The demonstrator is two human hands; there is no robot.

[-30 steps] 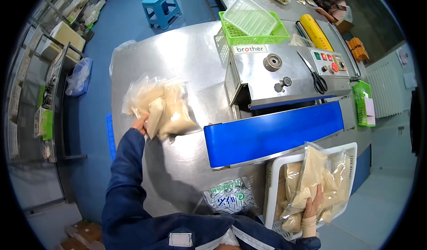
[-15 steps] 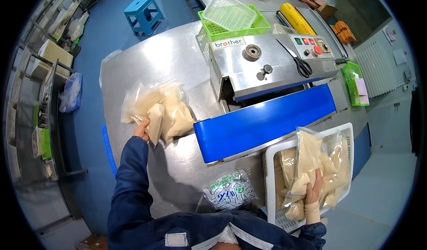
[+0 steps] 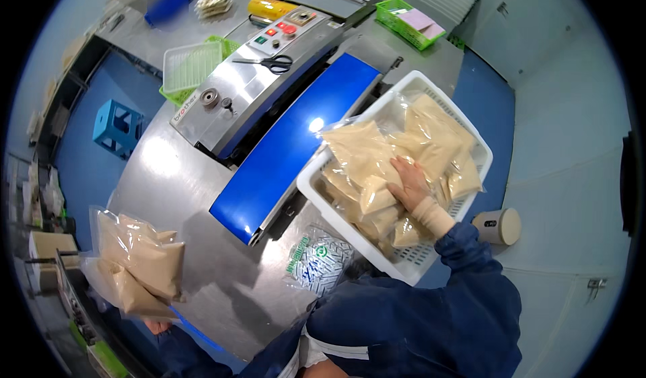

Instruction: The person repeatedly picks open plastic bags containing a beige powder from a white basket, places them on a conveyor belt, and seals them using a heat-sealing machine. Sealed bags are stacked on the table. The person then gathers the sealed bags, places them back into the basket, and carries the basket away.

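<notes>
My left hand [image 3: 158, 325] is at the lower end of clear plastic bags of tan powder [image 3: 156, 262], at the left of the steel table. Its fingers are mostly hidden by the plastic and seem closed on a bag. These bags overhang the table's left edge in the picture. My right hand [image 3: 412, 185] lies on a heap of similar tan powder bags [image 3: 360, 153], thumb and fingers apart. That heap fills a white plastic basket [image 3: 348, 233] beside the blue conveyor belt.
The blue belt [image 3: 303, 142] runs along a steel sealing machine [image 3: 242, 85] with scissors [image 3: 272, 62] on top. A printed plastic packet [image 3: 319, 260] lies before me. Green baskets [image 3: 410, 25] stand beyond, a blue stool [image 3: 118, 128] at left, a round bin [image 3: 498, 227] at right.
The view has turned rightward, so the table and machine appear rotated. The left-hand bags now lie farther left, past the table edge. My right hand stays on the bags in the basket.
</notes>
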